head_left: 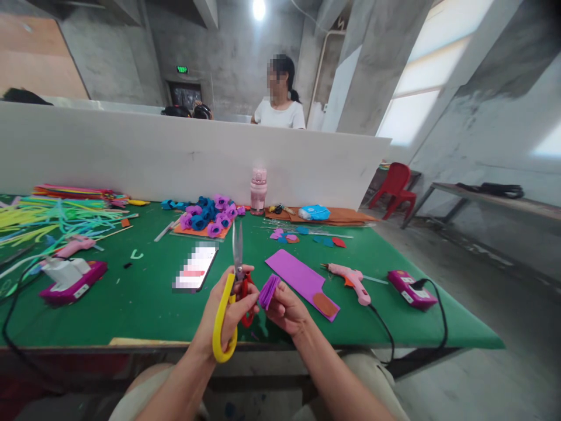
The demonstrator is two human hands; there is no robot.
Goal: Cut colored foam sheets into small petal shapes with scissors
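Note:
In my left hand [240, 307] I hold a pair of scissors [237, 245], its blades pointing up and away, with one yellow handle and one red handle. The yellow loop hangs over the back of that hand. My right hand [289, 310] pinches a small folded or stacked bundle of purple felt [268, 291] at its right side. My left thumb and fingertips are at the bundle's left edge, close to or touching it. On the table just beyond lies a flat purple felt sheet [298, 273], with a brown oval piece [325, 304] on its near end.
A pink glue gun [350, 278] and a purple power strip [412, 289] with cords lie at right. A phone [197, 268], purple and blue felt flowers [208, 215] and a pink bottle [258, 192] stand farther back. Another person [280, 111] is behind the white partition [193, 146].

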